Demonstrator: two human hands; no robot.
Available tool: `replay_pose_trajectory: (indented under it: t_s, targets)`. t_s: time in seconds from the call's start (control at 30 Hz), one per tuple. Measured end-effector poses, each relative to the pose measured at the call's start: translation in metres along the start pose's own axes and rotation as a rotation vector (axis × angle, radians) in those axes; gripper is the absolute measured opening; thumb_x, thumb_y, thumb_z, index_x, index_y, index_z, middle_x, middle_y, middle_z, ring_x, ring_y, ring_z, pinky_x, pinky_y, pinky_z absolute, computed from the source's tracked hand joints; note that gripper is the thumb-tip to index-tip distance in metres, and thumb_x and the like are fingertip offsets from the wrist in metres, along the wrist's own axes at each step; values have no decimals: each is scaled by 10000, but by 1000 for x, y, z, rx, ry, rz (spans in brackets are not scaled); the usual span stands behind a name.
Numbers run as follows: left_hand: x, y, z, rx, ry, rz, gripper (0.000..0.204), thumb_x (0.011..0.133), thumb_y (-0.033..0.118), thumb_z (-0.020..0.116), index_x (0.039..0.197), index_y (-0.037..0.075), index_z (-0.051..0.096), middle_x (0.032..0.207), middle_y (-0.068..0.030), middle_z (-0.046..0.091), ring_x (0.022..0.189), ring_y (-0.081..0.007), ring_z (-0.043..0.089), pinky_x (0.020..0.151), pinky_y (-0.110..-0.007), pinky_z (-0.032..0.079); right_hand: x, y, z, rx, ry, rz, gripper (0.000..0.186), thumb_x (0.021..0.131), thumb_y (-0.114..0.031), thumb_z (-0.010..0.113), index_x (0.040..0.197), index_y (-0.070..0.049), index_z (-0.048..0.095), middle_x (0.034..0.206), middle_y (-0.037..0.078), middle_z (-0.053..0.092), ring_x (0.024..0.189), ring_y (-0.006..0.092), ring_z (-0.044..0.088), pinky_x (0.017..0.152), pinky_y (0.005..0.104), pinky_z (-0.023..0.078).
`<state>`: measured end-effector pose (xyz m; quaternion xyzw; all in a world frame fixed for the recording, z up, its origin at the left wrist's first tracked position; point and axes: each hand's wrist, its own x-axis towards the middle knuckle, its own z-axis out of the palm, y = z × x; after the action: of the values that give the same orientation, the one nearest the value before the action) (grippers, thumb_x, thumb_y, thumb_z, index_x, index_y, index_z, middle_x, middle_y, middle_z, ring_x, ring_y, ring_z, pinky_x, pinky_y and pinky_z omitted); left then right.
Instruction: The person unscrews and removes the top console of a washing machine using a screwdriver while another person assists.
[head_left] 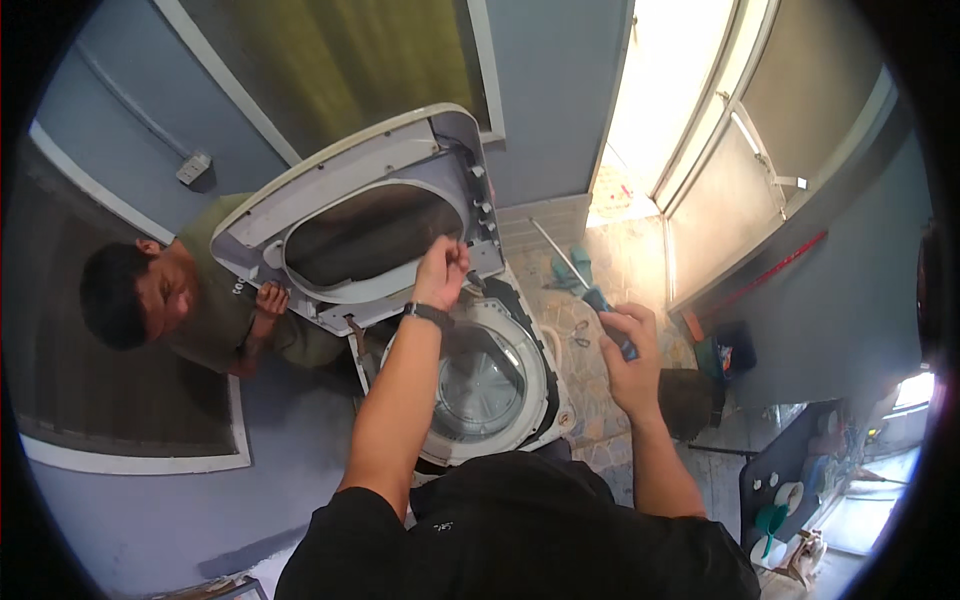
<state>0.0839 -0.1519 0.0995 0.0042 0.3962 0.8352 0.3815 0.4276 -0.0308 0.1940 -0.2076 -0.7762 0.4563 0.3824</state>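
In my right hand (634,362) is a screwdriver (594,297) with a blue handle, its long metal shaft slanting up and to the left. My left hand (443,272), a dark watch on its wrist, has its fingers curled together by the lower right edge of a raised washing machine top cover (330,185). What those fingers hold, if anything, is hidden. The cover is tipped up with its underside and round opening toward me. Below it the washing machine tub (480,385) stands exposed.
A co-worker (215,300) at the left has one hand (270,299) on the cover's left edge. On the tiled floor (610,262) lie a teal cloth (572,268) and a small looped item (581,334). A dark bin (733,350) stands near the right wall, and a bright doorway opens behind.
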Motion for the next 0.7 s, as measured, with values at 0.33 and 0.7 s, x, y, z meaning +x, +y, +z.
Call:
replay_pose_trajectory:
  t_s: [0.33, 0.7]
  targets:
    - [-8, -156, -152, 1020, 363, -198, 119, 819, 114, 648, 729, 36, 638, 711, -81, 666, 635, -176, 626, 562, -316, 501, -95, 77, -29, -155, -67, 359, 337, 778, 19, 652, 1104, -55, 695, 1168, 138, 544, 1133, 282, 554, 1003, 365, 425]
    - [70, -197, -158, 1768, -67, 317, 126, 816, 20, 608, 920, 59, 668, 987, -164, 620, 997, -383, 611, 873, -470, 505, -147, 104, -48, -220, -89, 473, 335, 776, 9, 657, 1105, -44, 690, 1147, 138, 552, 1123, 287, 550, 1002, 363, 421]
